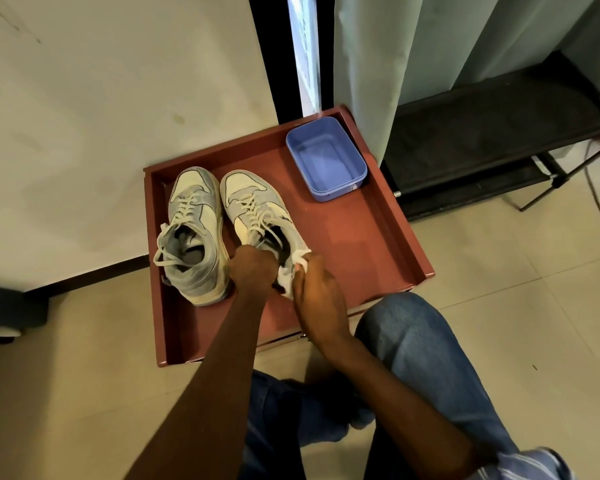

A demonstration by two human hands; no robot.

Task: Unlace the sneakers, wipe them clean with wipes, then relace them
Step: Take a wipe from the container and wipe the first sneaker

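Wiping step, though both sneakers look laced. Left hand (252, 270) grips right sneaker (257, 216) at its heel on red tray (378, 244); right hand (314, 289) pinches wipe (291, 271) against it. Next: rub heel, then left sneaker (193, 237).

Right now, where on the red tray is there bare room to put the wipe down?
Bare tray lies between the right sneaker and the right rim, below the blue tub. Another strip runs along the near edge. The left half is crowded: both sneakers, left hand, right hand pinching the wipe.
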